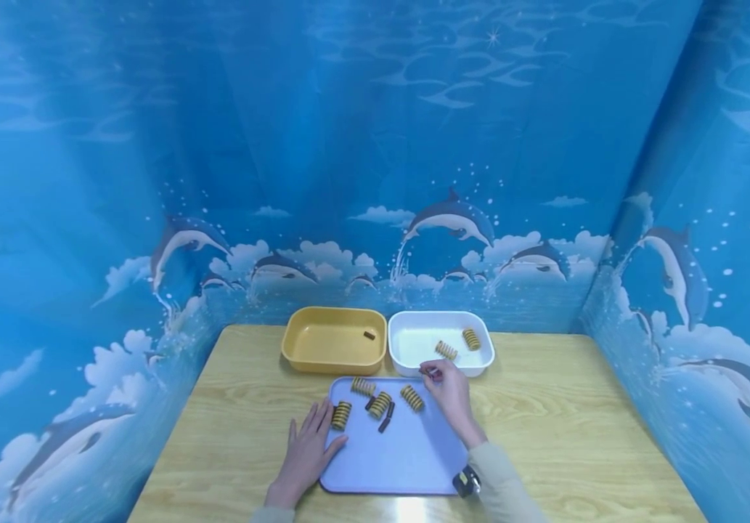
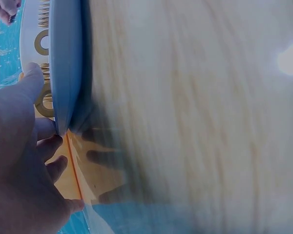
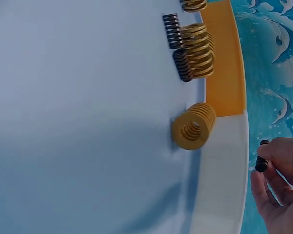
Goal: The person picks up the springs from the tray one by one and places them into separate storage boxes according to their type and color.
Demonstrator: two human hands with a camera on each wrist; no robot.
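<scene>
My right hand [image 1: 451, 396] pinches a small dark spring [image 3: 262, 156] between thumb and fingers, near the front rim of the white bin [image 1: 407, 347]. My left hand [image 1: 306, 447] lies at the left edge of the pale blue tray [image 1: 407, 465], fingers extended and thumb over the rim. Beside its fingertips stands a yellow spring [image 1: 341, 415]. Several thick yellow springs, one a yellow spring [image 3: 194, 126] nearest the right hand, lie along the tray's far part. Small dark springs, such as a dark spring [image 3: 172, 30], lie among them.
The yellow bin [image 1: 309, 345] stands left of the white bin, behind the tray, with one small dark spring [image 1: 369, 335] inside. Two yellow springs, including a yellow spring [image 1: 471, 339], lie in the white bin. A blue dolphin-print curtain [image 1: 348, 145] surrounds the wooden table [image 1: 564, 407].
</scene>
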